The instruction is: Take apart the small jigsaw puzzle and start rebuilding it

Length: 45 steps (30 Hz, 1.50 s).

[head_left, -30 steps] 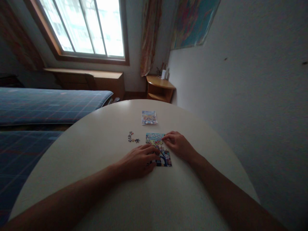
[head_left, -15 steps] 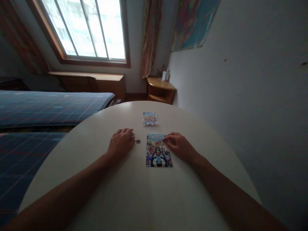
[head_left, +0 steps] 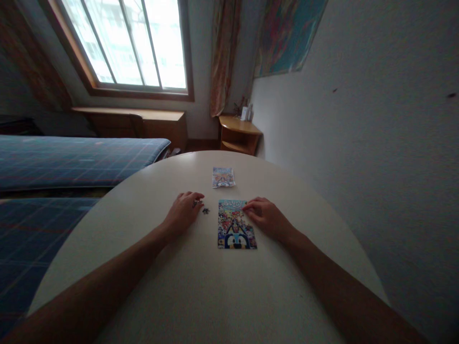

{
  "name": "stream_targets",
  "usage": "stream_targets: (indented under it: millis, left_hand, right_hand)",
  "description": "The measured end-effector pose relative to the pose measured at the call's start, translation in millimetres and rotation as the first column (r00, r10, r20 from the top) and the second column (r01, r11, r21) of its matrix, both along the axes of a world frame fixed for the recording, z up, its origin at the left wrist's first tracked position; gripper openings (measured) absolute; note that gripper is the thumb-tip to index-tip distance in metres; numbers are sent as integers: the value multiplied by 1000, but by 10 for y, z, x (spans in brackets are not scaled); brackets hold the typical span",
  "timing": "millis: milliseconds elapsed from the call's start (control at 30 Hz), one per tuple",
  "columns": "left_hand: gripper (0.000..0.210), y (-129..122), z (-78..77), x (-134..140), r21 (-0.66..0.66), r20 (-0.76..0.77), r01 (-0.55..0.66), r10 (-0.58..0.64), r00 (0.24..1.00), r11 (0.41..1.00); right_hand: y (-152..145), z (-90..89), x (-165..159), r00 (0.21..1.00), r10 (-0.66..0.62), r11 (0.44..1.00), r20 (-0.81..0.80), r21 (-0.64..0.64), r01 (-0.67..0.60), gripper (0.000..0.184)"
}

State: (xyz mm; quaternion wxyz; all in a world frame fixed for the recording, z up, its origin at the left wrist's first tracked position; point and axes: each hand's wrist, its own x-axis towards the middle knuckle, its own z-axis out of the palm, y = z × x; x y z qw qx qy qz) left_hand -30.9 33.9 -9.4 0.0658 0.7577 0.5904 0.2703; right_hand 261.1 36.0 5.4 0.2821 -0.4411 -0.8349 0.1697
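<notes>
On a white bench (head_left: 229, 291), a Bluey jigsaw (head_left: 234, 225) looks nearly complete, with loose pieces (head_left: 205, 210) remaining beside the left hand (head_left: 182, 210), fingers parted; the right hand (head_left: 266, 217) meets its edge, grip unclear.

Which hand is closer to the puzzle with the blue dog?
Right. The right hand is at the upper right edge of the puzzle; the left hand is apart from it, off to its left, by small loose pieces.
</notes>
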Motion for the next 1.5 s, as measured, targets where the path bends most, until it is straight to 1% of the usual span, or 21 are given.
stream_targets:
  millis: [100, 200, 267, 333, 400, 467, 567, 600, 667, 733, 867, 1000, 1067, 1100, 1167, 1233, 1300, 1367, 1400, 1433, 1500]
  left_hand:
    - [25, -7, 8, 29, -35, 132, 9, -4, 991, 999]
    - [23, -19, 35, 73, -70, 285, 18, 3, 959, 997]
    - [21, -27, 52, 102, -61, 363, 28, -4, 932, 998]
    - [20, -36, 55, 121, -22, 389, 22, -12, 921, 1000]
    - [20, -44, 38, 125, 36, 338, -9, -4, 941, 999]
    - [24, -49, 4, 116, 95, 222, -35, 13, 975, 995]
    - [34, -46, -45, 90, 130, 30, 0, -4, 1000, 991]
    - [34, -43, -53, 84, 127, -13, 21, -20, 1000, 992]
    - [26, -35, -50, 76, 110, -62, 65, -58, 996, 992]
    - [20, -27, -30, 75, 99, -77, 105, -98, 992, 990]
    - [19, -7, -3, 78, 112, -59, 186, -180, 982, 976]
    - [13, -2, -14, 93, 136, 69, 197, -208, 976, 971]
    - [12, -27, -6, 121, 150, 131, 225, -245, 961, 963]
    - [12, -50, 5, 144, 175, 144, 244, -270, 952, 954]
    - [9, -118, 36, 203, 267, 134, 284, -327, 935, 921]
    - [6, -204, 73, 273, 373, 86, 344, -402, 912, 862]
    - [5, -287, 105, 340, 456, 20, 406, -465, 885, 792]
    - [7, -352, 128, 387, 509, -42, 470, -524, 850, 722]
    - [8, -375, 137, 402, 526, -59, 490, -545, 836, 695]
    - [10, -393, 145, 411, 538, -69, 506, -562, 824, 674]
    - [14, -416, 157, 415, 542, -79, 530, -588, 805, 652]
  right_hand:
    - [3, -8, 2, 1000, 5, 1000, -2, 4, -5, 14]
    - [-3, -3, 1, 1000, 0, 1000, 2, 6, 0, 14]
    - [-10, 1, -5, 1000, -2, 1000, 1, 5, 2, 14]
    - [-16, -1, -17, 1000, 2, 1000, 0, 8, -2, 14]
    - [-22, -5, -31, 1000, 6, 1000, -2, 14, -6, 14]
    - [-26, -8, -46, 1000, 6, 1000, -2, 17, -6, 14]
    - [-32, -7, -62, 1000, 3, 1000, 5, 15, -3, 14]
    - [-34, -4, -66, 1000, 4, 1000, 9, 16, -4, 14]
    - [-38, 1, -73, 1000, 10, 1000, 16, 23, -10, 14]
    - [-43, 6, -79, 1000, 19, 999, 23, 29, -20, 14]
    - [-51, 8, -87, 999, 24, 999, 37, 27, -26, 16]
    - [-49, 9, -84, 999, 30, 999, 28, 25, -30, 17]
    - [-53, 18, -84, 999, 32, 999, 7, 26, -32, 17]
    - [-59, 26, -87, 999, 31, 999, -5, 30, -31, 16]
    - [-89, 50, -106, 999, 27, 999, -23, 43, -26, 13]
    - [-145, 83, -146, 998, 17, 999, -57, 30, -15, 11]
    - [-221, 123, -208, 991, 16, 999, -133, -49, -23, 18]
    - [-302, 162, -278, 972, 60, 982, -229, -163, -99, 28]
    - [-338, 179, -311, 959, 78, 970, -273, -199, -136, 31]
    - [-368, 192, -340, 947, 98, 957, -306, -233, -175, 31]
    - [-406, 210, -378, 932, 108, 946, -346, -253, -203, 28]
